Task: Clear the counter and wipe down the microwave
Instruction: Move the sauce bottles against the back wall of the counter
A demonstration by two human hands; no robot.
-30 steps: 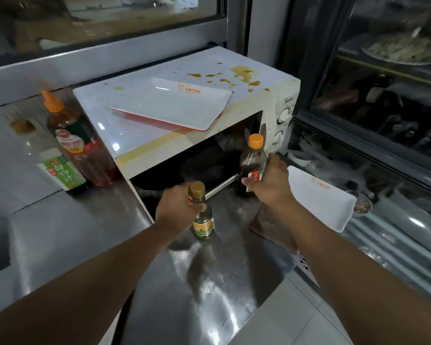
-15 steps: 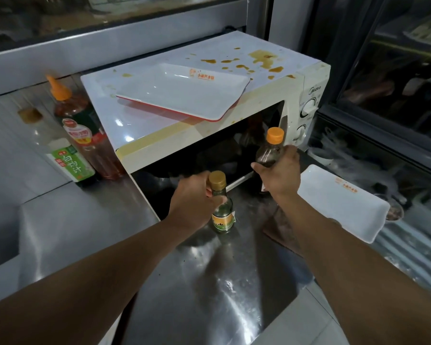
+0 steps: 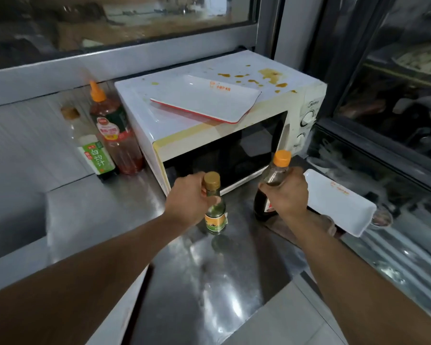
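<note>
Left hand [image 3: 188, 200] grips small bottle [image 3: 215, 210], right hand [image 3: 288, 195] grips dark bottle [image 3: 271, 188]; both upright, microwave [image 3: 234, 120] at 12 o'clock.

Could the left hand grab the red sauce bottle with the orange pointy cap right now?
Probably not yet: the left hand already grips the small green bottle. The red sauce bottle stands unblocked, left of the microwave.

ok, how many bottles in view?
4. Small gold-capped bottle in the left hand; dark orange-capped bottle in the right hand; green-label bottle and red sauce bottle left of the microwave.
</note>
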